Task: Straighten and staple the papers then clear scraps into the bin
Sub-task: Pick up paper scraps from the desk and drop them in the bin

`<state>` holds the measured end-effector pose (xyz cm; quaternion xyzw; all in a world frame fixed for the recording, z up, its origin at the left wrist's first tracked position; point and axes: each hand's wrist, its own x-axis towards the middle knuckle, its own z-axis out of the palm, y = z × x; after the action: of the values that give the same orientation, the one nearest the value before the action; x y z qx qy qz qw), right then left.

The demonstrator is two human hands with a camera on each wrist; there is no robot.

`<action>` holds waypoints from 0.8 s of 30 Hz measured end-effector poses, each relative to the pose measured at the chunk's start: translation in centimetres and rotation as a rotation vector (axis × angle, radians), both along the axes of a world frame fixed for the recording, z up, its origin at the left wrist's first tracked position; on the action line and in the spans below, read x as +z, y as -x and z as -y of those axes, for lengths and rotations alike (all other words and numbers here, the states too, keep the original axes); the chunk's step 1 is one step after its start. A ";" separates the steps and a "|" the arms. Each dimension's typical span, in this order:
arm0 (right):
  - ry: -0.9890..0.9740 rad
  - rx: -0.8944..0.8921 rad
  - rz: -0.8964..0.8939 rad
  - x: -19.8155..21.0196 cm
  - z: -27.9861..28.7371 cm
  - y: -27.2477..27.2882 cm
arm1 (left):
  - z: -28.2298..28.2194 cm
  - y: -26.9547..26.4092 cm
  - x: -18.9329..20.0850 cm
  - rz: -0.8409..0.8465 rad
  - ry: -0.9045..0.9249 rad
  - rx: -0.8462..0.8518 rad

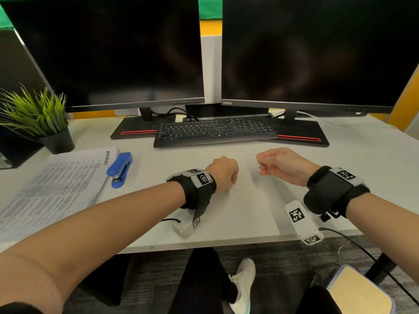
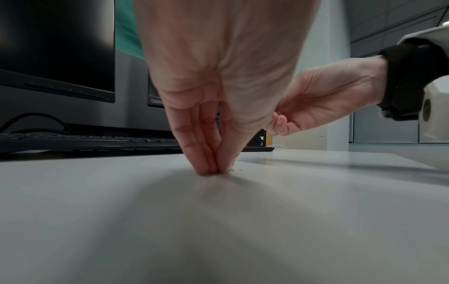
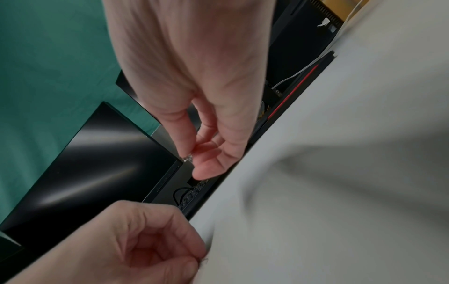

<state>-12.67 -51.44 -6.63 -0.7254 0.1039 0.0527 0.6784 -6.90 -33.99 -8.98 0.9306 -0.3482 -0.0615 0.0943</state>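
My left hand is down on the white desk, its thumb and fingers pinched together on a tiny bent staple that sticks out beside the tips. Raised a little above the desk, my right hand pinches small staple scraps between thumb and forefinger. At the left of the desk lies the stack of printed papers, with the blue stapler just to its right. Both are well away from my hands.
A black keyboard and two dark monitors stand behind my hands. A potted plant is at the far left. On the floor at the lower right is a container with a tan inside. Cables hang off the front edge.
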 end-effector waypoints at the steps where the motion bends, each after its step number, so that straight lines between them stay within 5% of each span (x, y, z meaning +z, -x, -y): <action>1: 0.003 0.001 0.000 0.0 0.1 0.1 | 0.0 -0.1 -0.1 -0.002 -0.004 -0.010; 15: -0.017 -0.025 -0.005 0.1 0.1 1.4 | -0.3 -0.2 1.4 -0.117 -0.125 -0.078; 24: -0.331 -0.130 -0.023 -0.2 0.0 2.6 | -1.7 -2.2 3.7 -0.460 0.508 0.224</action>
<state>-15.24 -51.41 -6.85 -0.5948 0.1480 0.0335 0.7894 -4.68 -32.26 -5.28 0.8717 -0.2178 -0.1700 0.4047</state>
